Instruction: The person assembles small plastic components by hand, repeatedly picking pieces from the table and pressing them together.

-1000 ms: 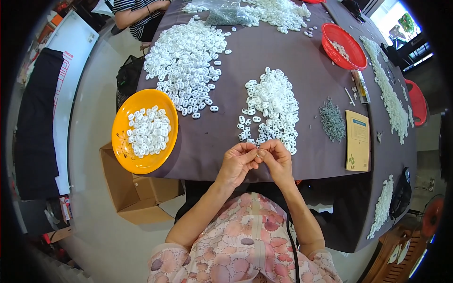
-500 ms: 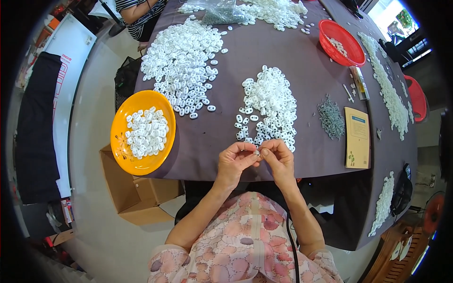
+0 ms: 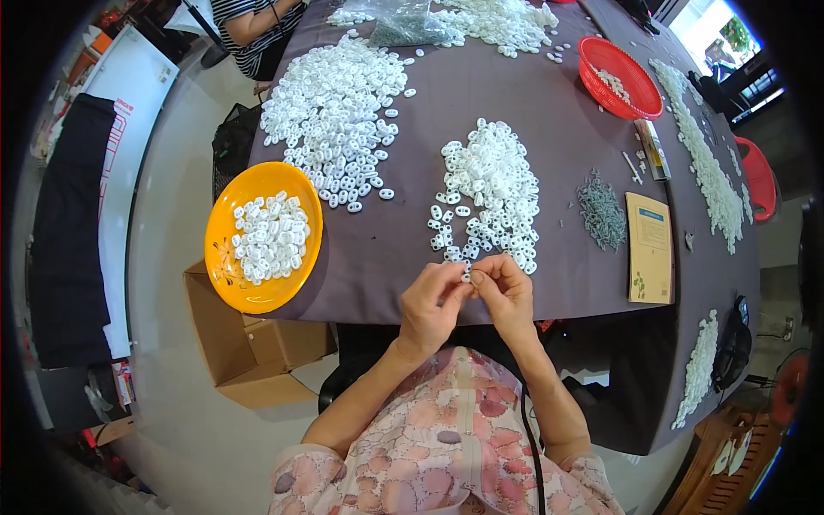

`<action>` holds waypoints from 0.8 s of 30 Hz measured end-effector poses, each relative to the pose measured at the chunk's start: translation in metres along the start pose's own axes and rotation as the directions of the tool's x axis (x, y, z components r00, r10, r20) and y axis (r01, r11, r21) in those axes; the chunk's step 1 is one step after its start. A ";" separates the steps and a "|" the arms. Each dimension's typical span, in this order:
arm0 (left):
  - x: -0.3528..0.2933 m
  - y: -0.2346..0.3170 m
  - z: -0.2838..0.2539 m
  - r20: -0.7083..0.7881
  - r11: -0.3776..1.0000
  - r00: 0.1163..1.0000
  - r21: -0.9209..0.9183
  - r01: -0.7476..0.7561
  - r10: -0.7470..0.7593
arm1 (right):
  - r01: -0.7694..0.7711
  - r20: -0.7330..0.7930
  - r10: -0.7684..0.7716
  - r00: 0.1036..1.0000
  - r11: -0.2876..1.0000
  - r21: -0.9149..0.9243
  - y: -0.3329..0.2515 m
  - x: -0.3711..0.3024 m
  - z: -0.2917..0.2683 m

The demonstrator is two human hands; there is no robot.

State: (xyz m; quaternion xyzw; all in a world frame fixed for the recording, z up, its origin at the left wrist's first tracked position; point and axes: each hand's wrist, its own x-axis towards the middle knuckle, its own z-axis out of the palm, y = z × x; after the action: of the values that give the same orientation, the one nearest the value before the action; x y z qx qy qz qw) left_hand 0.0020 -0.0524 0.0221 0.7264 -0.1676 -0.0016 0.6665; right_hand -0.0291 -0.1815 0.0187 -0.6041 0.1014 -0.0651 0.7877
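Note:
At the near table edge, my left hand [image 3: 432, 302] and my right hand [image 3: 505, 292] meet fingertip to fingertip. Both pinch a small white plastic piece [image 3: 466, 276] with dark holes, partly hidden by the fingers. Just beyond them spreads a pile of white two-holed plastic pieces [image 3: 498, 176], its nearest ones lying loose by my fingertips. A heap of small grey screws [image 3: 602, 213] lies to the right. On the left, an orange oval plate [image 3: 225, 279] holds more white pieces [image 3: 273, 240].
A larger heap of white oval pieces [image 3: 330, 103] covers the table's far left. At right are a yellow booklet [image 3: 650, 249], a narrow box [image 3: 654, 153] and a red basket [image 3: 592, 81]. A cardboard box [image 3: 225, 343] sits below the edge. Another person's arm [image 3: 249, 24] shows far left.
My left hand has turned, its fingers now more curled over the piece. The white piece shows more clearly between my fingertips. My right hand has barely shifted.

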 end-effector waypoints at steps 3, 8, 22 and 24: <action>0.005 0.001 -0.004 0.055 0.945 0.960 0.168 -0.280 0.275 | -0.056 -0.033 0.058 0.998 0.997 0.060 -0.001 -0.001 -0.002; 0.006 0.003 -0.006 0.115 0.920 0.936 0.177 -0.349 0.333 | -0.084 -0.020 0.086 0.996 0.991 0.100 -0.009 -0.004 -0.003; 0.003 0.013 -0.004 0.208 0.809 0.926 -0.452 0.377 -0.315 | 0.051 0.034 -0.054 0.998 0.995 0.081 -0.015 -0.007 0.004; 0.003 0.013 -0.004 0.214 0.795 0.924 -0.473 0.381 -0.316 | 0.053 0.041 -0.057 0.998 0.995 0.086 -0.014 -0.007 0.002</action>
State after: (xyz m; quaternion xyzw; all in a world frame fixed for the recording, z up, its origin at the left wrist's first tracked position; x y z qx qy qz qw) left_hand 0.0025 -0.0503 0.0353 0.5426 -0.0655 -0.2134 0.8098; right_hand -0.0347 -0.1815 0.0330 -0.5739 0.0647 -0.0779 0.8126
